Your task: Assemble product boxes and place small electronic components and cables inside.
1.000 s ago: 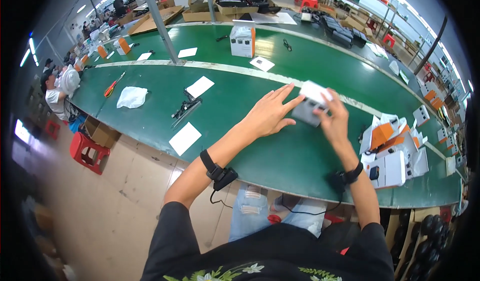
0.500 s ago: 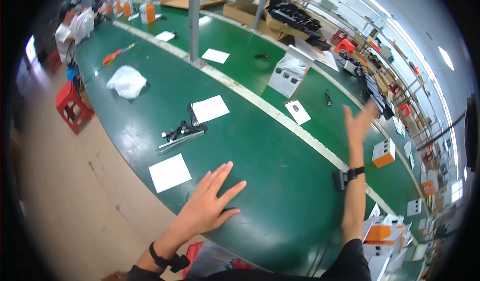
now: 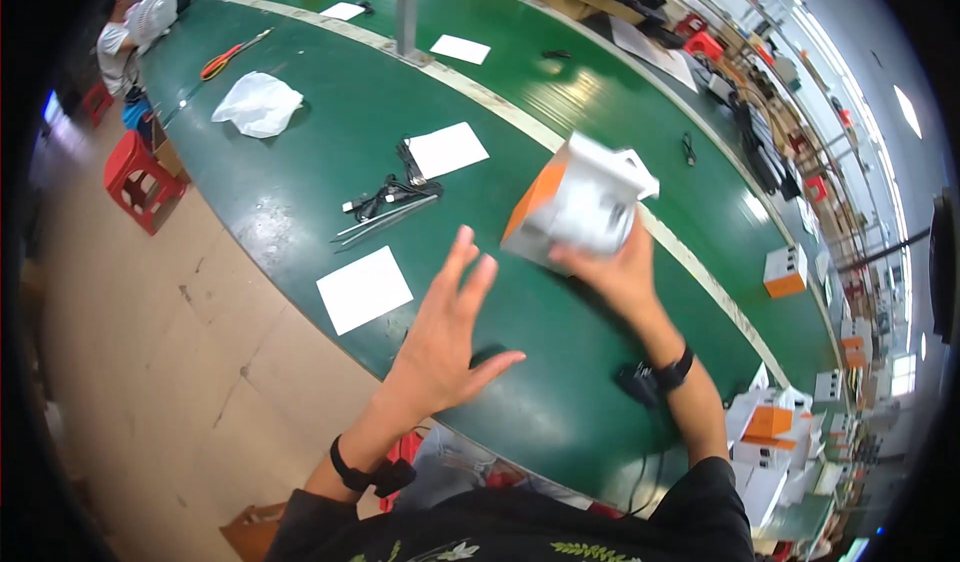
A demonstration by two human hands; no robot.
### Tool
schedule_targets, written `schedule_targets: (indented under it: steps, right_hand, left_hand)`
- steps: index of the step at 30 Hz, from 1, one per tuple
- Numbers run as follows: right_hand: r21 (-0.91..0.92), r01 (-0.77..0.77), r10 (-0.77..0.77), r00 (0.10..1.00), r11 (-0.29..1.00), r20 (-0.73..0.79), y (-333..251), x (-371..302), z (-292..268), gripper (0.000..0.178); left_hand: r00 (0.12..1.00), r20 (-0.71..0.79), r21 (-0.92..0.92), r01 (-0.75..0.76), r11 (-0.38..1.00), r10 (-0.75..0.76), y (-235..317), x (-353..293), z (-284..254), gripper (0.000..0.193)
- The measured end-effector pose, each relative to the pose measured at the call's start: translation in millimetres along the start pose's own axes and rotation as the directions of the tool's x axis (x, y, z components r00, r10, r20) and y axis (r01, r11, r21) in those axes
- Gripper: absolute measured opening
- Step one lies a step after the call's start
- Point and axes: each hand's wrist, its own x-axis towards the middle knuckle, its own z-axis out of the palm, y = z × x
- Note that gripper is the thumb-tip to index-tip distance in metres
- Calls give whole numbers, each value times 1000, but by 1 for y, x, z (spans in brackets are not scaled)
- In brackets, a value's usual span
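Note:
My right hand (image 3: 622, 267) grips a white-and-orange cardboard box (image 3: 580, 197) from its near side. The box is tilted over the green bench, blurred, with its flaps open toward the far right. To its left, my left hand (image 3: 440, 337) is raised over the bench edge, fingers stretched and thumb apart, holding nothing. Close to that hand lie a blank white sheet (image 3: 364, 290), then a bundle of black cables (image 3: 390, 200) beside thin grey strips (image 3: 385, 222). A second white sheet (image 3: 450, 150) lies behind the cables.
A crumpled white plastic bag (image 3: 258, 104) and orange-handled scissors (image 3: 228, 57) lie at the far left. Small white-orange boxes (image 3: 786, 270) and a heap of open cartons (image 3: 770, 432) stand at right. A metal post (image 3: 407, 12) rises from the bench. A red stool (image 3: 143, 182) stands left.
My right hand has taken hold of the box and brought it nearer, tilting it. My left hand has lifted slightly with its fingers upward. The card beside the box is no longer visible.

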Motion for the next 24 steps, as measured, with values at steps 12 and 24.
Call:
schedule_targets:
  steps: [12,24]
  right_hand:
    - [-778,-165,36,983,606,-181,130,121,-142,71]
    - [-740,-510,623,766,439,-159,137,152,-191,73]
  left_hand:
    - [951,137,-241,305,921,-279,13,9,13,112]
    - [927,348,-316,259,913,-142,14,12,13,110]
